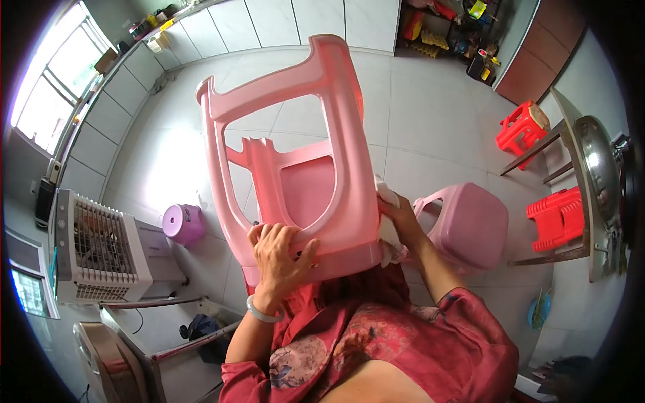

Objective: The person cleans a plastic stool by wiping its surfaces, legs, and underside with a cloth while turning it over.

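Observation:
A pink plastic stool (349, 228) is tipped on its side in front of my body, its legs pointing away from me. My left hand (279, 258) grips it near the seat end, the fingers at the rim of the side opening and the thumb on the outer face. A bracelet circles that wrist. On the stool's right side my right hand (401, 216) holds a white cloth (390, 243) against the plastic; some of its fingers are hidden. Just right of that arm, a second pink stool (470, 225) rests on the tiled floor.
Left on the floor are a small purple stool (183, 224) and an air cooler (101, 248). At right stand red stools (527, 127) (559, 218) beside a table (571, 148) with a metal pan lid. White cabinets (269, 25) line the back.

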A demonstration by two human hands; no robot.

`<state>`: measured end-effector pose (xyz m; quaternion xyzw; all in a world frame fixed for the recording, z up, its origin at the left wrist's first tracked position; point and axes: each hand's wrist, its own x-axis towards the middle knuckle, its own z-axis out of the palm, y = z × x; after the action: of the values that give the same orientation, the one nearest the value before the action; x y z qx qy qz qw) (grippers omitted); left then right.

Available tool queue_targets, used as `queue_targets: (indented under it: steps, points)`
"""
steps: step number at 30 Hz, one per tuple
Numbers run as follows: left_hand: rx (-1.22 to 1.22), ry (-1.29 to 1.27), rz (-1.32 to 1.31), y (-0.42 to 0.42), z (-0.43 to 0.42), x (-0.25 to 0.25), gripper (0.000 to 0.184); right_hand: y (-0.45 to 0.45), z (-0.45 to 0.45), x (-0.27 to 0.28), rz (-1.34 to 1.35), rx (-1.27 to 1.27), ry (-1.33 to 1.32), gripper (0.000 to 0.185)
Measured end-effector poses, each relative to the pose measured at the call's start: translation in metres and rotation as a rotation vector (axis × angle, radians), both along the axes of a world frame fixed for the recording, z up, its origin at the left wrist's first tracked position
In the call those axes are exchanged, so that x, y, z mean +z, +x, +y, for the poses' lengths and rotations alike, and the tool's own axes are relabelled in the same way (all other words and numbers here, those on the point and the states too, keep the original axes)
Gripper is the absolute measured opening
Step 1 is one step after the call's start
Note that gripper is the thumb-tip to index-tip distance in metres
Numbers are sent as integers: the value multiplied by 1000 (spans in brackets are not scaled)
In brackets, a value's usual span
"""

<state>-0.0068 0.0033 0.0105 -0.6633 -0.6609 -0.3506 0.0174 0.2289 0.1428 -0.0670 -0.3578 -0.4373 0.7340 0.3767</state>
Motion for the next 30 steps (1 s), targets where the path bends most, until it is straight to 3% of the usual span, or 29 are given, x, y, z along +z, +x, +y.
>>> queue_targets:
  steps: [4,5,7,9,10,11,13,15,17,20,23,27,28,30]
  points:
    - [9,37,-171,-28,-9,-2,28,-14,-4,45,-91,-20,280,31]
    - [25,59,-199,-36,-11,-9,25,-17,-2,62,-185,-14,491,31]
    - [102,15,-506,-46,-11,-41,23,-24,1,101,-371,-6,919,30]
    - [147,-44,-1021,-41,-8,-63,20,-43,-1,121,-562,-18,1187,31]
    - [89,106,-827,-50,-1,-95,26,-52,-7,130,-656,45,1184,33]
    - [101,124,-971,-44,3,-104,31,-62,-16,138,-753,108,1179,34]
    - [118,107,-957,-51,11,-138,35,-91,-14,91,-752,129,1406,34]
    - [135,143,-956,-54,12,-147,37,-104,-28,99,-802,124,1539,33]
    - [161,123,-958,-59,8,-150,40,-113,-29,94,-772,113,1554,33]
    - [194,148,-880,-52,7,-105,36,-119,-35,96,-745,114,1564,33]
    - [207,180,-809,-41,13,-50,52,-120,-41,106,-699,111,1538,34]
    - [268,70,-89,-25,13,-33,62,-126,-36,99,-503,122,1356,37]
    - [264,108,-102,-23,15,-35,65,-124,-33,102,-526,126,1311,31]
    - [272,128,-134,-28,16,-44,65,-121,-27,121,-302,238,747,25]
